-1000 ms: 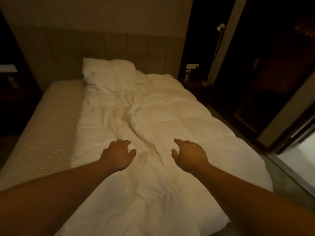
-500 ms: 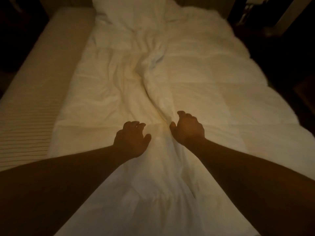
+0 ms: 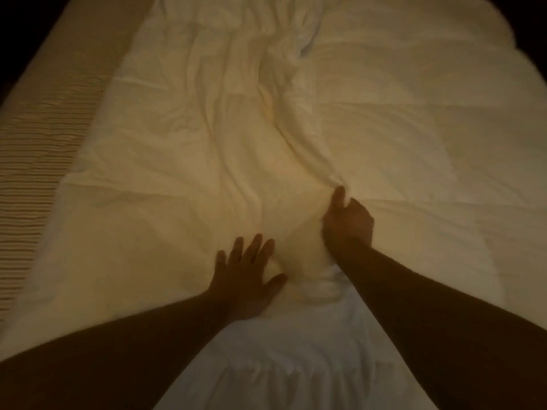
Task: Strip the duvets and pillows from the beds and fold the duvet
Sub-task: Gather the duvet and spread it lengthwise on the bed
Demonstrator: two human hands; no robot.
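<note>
A dim room, a bed (image 3: 38, 179) with ribbed mattress bare at left. Nearest, the left hand (image 3: 247, 278) lies flat, fingers spread, on the white duvet (image 3: 165, 161); just beyond, the right hand (image 3: 347, 221) grips a bunched fold of it.

A rumpled white duvet (image 3: 183, 161) covers the bed (image 3: 38, 137). The right hand (image 3: 347, 223) grips a bunched fold near the duvet's middle — creases fan from it — while the left hand (image 3: 247, 279) lies flat beside it, fingers (image 3: 254, 247) spread.
</note>
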